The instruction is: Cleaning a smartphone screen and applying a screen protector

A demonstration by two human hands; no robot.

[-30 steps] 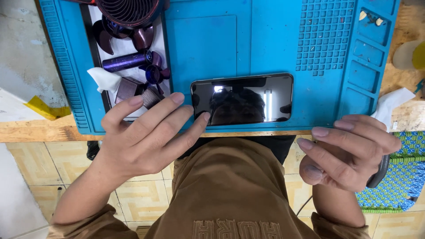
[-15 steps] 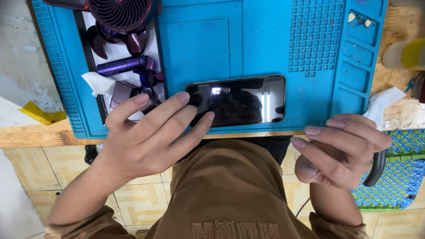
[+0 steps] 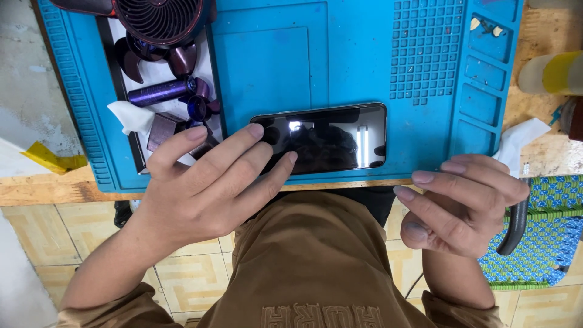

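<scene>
Left hand had slid right since earlier; spread fingertips rested on black glossy slab smartphone, frame centre. Right hand, loosely curled, empty.

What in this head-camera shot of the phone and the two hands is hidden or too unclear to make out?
- Left end of the phone: covered by the left hand fingers.
- Phone screen: dark, showing only glare and reflection.
- Right hand palm: turned away, so whether it holds anything cannot be told.
- Dark red fan: cut off by the top edge.
- Small bits in the blue mat corner compartment: too small to identify.
</scene>
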